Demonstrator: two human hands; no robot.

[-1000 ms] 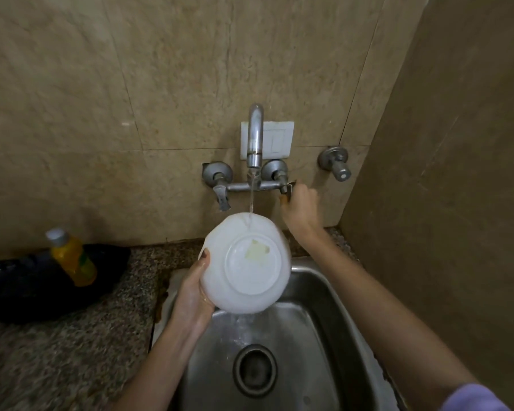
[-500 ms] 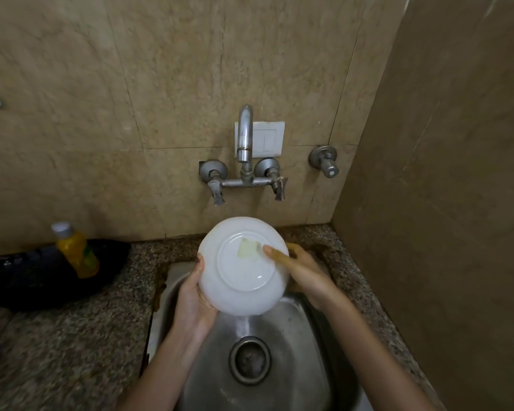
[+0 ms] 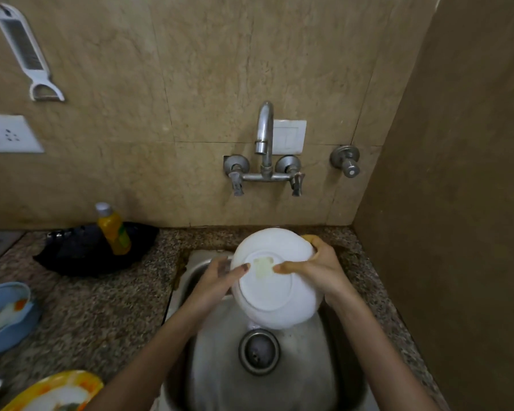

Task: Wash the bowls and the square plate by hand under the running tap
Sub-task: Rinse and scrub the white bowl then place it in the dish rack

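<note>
Two hands are pinching one upturned white bowl (image 3: pixel 279 295) between them: left hand (image 3: pixel 217 280), right hand (image 3: pixel 319 269), thumbs pressing its base.

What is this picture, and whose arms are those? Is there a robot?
No robot here. A person wears a camera on their head, so you look down just as they do. Their left hand and right hand both hold a white bowl, bottom up, above the metal sink. The tap is on the wall behind. On the stone counter to the left sit a yellow bottle, a black pan, a blue bowl and a yellow-rimmed plate.
</note>
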